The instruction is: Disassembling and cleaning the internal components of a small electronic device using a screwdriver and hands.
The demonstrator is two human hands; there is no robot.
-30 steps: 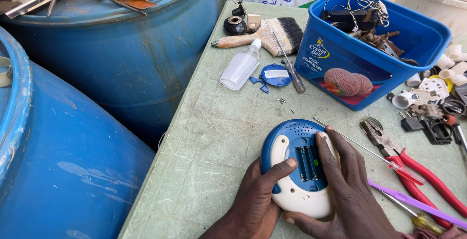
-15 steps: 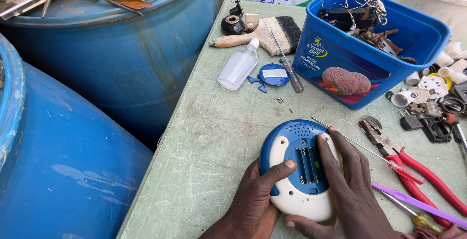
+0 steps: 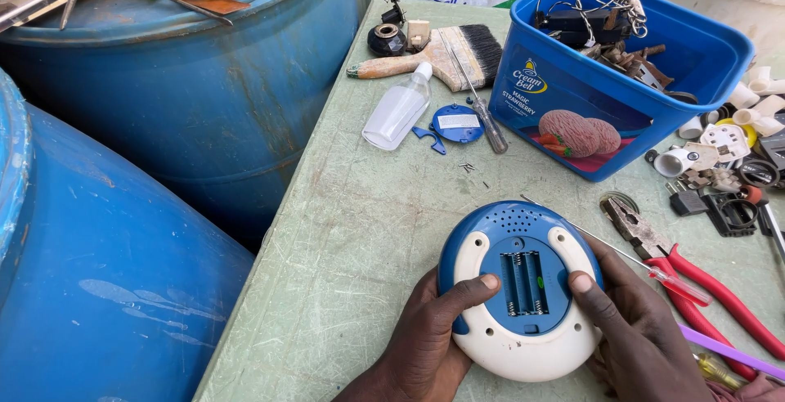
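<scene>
Round blue-and-white plastic device (image 3: 521, 287) lies back-up on pale green table (image 3: 360, 230), battery bay open and empty. Since a second ago, barely shifted; grip unchanged. Left hand (image 3: 425, 341) and right hand (image 3: 634, 328) clasp its sides, thumbs pressed on back. Red-handled pliers (image 3: 687, 275) just beside right hand; blue plastic tub (image 3: 621, 67) beyond.

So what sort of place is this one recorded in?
Probably an informal repair workbench, perhaps outdoors: red-handled pliers and a screwdriver lie loose, a blue tub holds scrap parts, and both hands hold an opened round blue-and-white device.
</scene>
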